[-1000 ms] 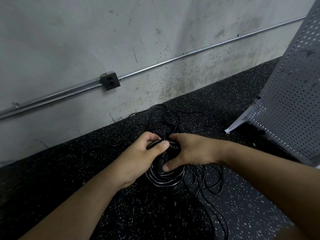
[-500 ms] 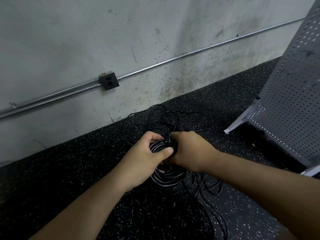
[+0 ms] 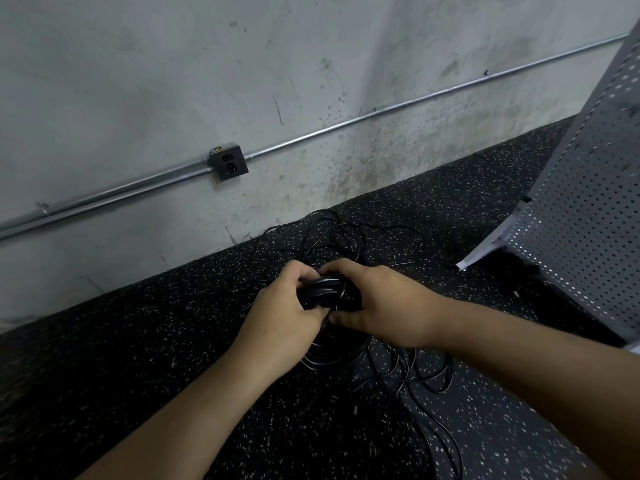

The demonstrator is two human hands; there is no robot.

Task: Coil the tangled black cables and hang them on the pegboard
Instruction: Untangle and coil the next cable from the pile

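- Left hand (image 3: 284,317): grip curled round a coiled bundle of black cables (image 3: 320,292)
- Right hand (image 3: 384,306): grip holds the same bundle
- Loose cable loops (image 3: 408,372): on the floor (image 3: 138,341)
- Pegboard (image 3: 588,209): far right, well apart

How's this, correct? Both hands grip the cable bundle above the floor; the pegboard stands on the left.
Not quite. The pegboard stands on the right, not the left, as the head view shows. The rest holds: the left hand and right hand both grip the cable bundle above the floor.
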